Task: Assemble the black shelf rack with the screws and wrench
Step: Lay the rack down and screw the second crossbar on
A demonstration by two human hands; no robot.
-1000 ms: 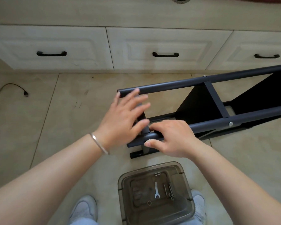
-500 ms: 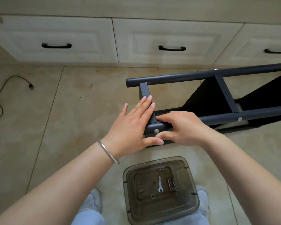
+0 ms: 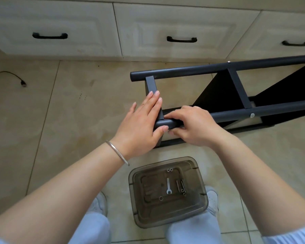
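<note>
The near tube (image 3: 165, 123) of the black shelf rack (image 3: 236, 95) is grasped by right hand (image 3: 192, 127) fingers; left hand (image 3: 139, 125) fingers lie flat on the crossbar (image 3: 152, 85).

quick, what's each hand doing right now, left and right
Left hand: open, fingers straight, pressing on the rack's cross bar.
Right hand: fingers curled round the rack's near tube.
</note>
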